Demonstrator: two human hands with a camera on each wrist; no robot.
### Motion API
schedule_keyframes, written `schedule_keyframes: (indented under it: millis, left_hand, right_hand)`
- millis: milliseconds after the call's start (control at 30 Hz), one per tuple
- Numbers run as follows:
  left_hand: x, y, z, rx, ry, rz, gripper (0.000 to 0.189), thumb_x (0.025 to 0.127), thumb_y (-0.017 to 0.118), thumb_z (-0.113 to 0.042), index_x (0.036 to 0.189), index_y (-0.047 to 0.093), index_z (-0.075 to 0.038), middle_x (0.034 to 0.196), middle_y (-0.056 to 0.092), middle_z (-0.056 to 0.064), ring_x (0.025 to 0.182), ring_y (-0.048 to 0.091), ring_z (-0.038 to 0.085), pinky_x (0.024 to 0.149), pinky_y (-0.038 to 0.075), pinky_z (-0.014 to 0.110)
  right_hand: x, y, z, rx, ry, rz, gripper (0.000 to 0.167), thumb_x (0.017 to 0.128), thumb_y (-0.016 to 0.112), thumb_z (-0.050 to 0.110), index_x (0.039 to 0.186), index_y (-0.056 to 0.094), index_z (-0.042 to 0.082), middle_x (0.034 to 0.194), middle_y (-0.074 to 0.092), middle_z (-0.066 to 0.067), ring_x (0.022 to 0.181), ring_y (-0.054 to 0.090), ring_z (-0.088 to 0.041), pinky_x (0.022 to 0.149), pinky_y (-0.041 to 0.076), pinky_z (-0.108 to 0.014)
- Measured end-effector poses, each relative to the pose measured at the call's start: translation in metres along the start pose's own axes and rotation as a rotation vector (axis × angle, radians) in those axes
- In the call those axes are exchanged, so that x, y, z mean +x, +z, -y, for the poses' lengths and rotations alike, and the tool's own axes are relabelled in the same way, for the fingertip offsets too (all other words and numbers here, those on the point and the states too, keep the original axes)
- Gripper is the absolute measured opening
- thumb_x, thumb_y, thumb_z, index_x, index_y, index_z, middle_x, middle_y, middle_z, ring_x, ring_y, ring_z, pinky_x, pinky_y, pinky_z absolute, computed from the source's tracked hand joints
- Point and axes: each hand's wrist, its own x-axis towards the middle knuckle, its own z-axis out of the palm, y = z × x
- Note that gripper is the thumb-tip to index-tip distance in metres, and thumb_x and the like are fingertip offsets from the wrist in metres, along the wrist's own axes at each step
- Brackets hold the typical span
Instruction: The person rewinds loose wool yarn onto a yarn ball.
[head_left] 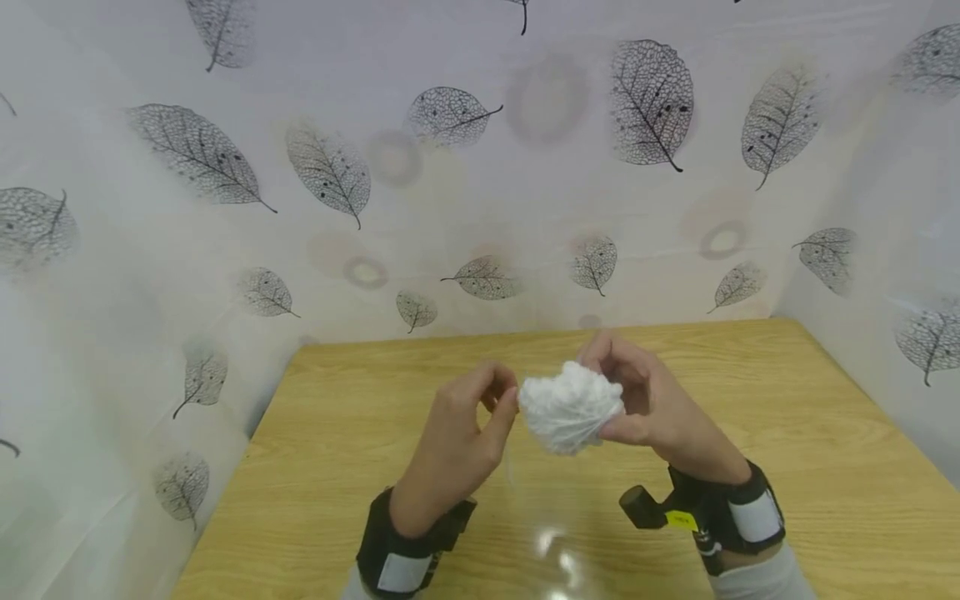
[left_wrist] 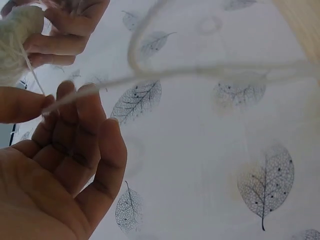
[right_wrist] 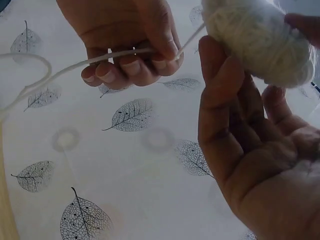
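A white ball of yarn (head_left: 570, 408) is held above the table by my right hand (head_left: 645, 400), thumb on the near side and fingers behind it. Close to its left side, my left hand (head_left: 468, 429) pinches the yarn strand (left_wrist: 120, 81) between thumb and index finger. In the right wrist view the strand runs taut from the ball (right_wrist: 257, 40) to the left fingertips, then trails off loosely past them to the side. The other fingers of the left hand are bent loosely beneath the strand in the left wrist view.
Beneath both hands lies a light wooden table (head_left: 337, 467), with bright reflections near its front edge. White sheeting printed with dark leaves (head_left: 480, 192) hangs behind the table and on both sides. Each wrist wears a black strap (head_left: 735, 508) with a camera.
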Motion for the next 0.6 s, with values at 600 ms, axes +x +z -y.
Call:
schedule_keyframes:
  millis: [600]
  left_hand:
    - [0.0000, 0.0002, -0.0060, -0.058, 0.006, 0.015, 0.013, 0.100, 0.058, 0.003, 0.091, 0.056, -0.007, 0.083, 0.057, 0.001, 0.076, 0.057, 0.010, 0.068, 0.055, 0.027]
  right_hand:
    - [0.0010, 0.0091, 0.0017, -0.495, 0.010, 0.115, 0.060, 0.066, 0.079, -0.009, 0.115, 0.068, 0.023, 0.107, 0.064, 0.003, 0.095, 0.059, -0.018, 0.079, 0.057, -0.034]
